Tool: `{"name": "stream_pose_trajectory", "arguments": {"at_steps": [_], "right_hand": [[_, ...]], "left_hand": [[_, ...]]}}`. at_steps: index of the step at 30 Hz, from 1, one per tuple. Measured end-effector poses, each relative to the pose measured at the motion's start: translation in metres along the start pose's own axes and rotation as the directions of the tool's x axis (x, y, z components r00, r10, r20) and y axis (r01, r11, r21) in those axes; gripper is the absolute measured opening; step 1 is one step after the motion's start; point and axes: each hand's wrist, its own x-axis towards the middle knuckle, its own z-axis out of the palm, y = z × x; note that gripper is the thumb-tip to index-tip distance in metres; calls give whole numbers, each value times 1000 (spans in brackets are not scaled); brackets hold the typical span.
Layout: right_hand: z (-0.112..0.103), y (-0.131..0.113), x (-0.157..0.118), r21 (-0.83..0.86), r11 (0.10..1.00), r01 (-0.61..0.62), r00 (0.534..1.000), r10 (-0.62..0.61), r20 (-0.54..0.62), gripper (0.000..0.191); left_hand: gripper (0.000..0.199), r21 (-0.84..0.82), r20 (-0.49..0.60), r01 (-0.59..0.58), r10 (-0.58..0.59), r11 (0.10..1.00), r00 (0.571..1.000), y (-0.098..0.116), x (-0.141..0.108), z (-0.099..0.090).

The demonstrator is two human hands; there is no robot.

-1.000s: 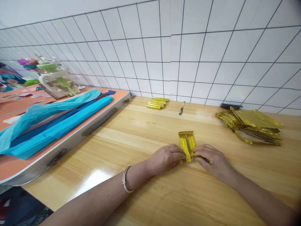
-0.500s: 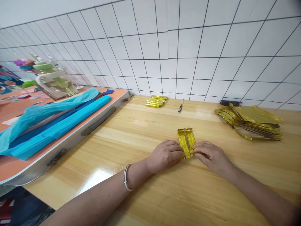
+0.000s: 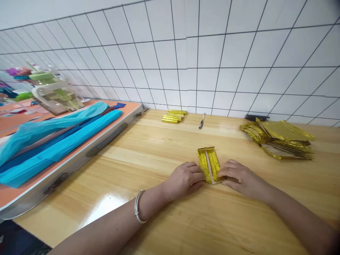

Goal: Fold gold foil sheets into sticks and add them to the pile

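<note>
A sheet of gold foil paper [image 3: 212, 161] lies on the wooden table in front of me, both sides folded inward so that a narrow pale strip shows between the flaps. My left hand [image 3: 186, 179] rests at its lower left edge, fingers curled together against the paper. From the other side, my right hand [image 3: 242, 178] pinches the lower right corner between thumb and fingers. The fingertips cover parts of both lower corners. On the left wrist sits a silver bangle [image 3: 137, 207].
Several rolled gold foil pieces [image 3: 174, 117] lie near the tiled wall, beside a pen-like tool [image 3: 202, 121]. A stack of gold foil sheets [image 3: 288, 136] sits at right, with a black object [image 3: 257, 117] behind. Blue paper [image 3: 66, 138] covers part of the orange table [image 3: 131, 106] at left.
The right flap of the foil paper lies more fully folded over along its lower part. My right hand has shifted slightly down at that corner. The view has turned a little to the right.
</note>
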Motion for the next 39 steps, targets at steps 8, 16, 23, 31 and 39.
{"name": "stream_pose_trajectory", "arguments": {"at_steps": [8, 16, 23, 31, 39], "right_hand": [[6, 4, 3, 67, 997, -25, 994, 32, -107, 17], [18, 2, 4, 73, 993, -98, 969, 112, -218, 15], [23, 1, 5, 87, 977, -193, 939, 209, -272, 14], [25, -1, 10, 66, 944, -324, 910, 330, -253, 16], [23, 4, 6, 95, 952, -291, 929, 305, -211, 22]], "left_hand": [[15, -113, -16, 74, -76, 991, 997, 4, 3, 2], [18, -175, -45, 232, -243, 957, 969, 7, 6, 3], [13, -223, -83, 330, -355, 917, 931, 8, 8, 6], [4, -266, -63, 424, -455, 865, 888, 9, 15, 8], [7, -268, -64, 375, -405, 887, 912, 7, 13, 7]]}}
